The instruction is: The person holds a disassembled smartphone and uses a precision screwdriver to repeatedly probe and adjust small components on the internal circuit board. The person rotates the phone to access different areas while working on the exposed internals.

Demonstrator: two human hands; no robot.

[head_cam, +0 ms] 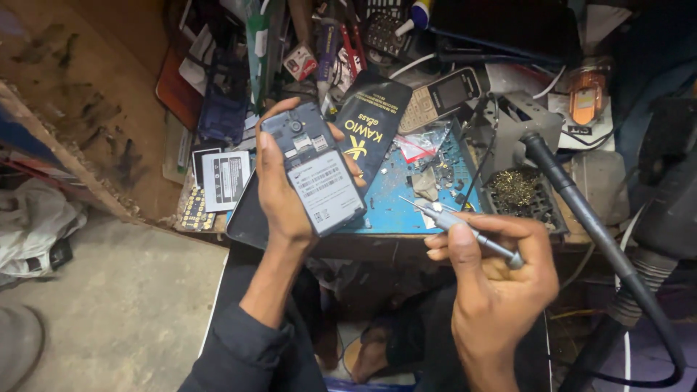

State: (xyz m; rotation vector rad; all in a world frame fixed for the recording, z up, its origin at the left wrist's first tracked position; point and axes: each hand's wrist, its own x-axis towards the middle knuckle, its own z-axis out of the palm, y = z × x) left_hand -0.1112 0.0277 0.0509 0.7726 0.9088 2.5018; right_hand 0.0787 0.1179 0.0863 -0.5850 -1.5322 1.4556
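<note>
Left hand [279, 190] grips an open-backed phone [314, 168], battery showing, raised above the blue work mat [406, 196]. Right hand [501, 279] is closed around a thin screwdriver [454, 221], tip toward the phone, not touching.

Keypad phone [444, 96], black packet [377, 123] (upright), blue mat [396, 196].

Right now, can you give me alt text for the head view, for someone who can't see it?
Seen from above, the left hand holds an opened phone, back cover off, battery showing, while the right hand grips a thin screwdriver pointed toward it. Below them lie a blue mat strewn with small parts, a keypad phone and a black packet.
</note>
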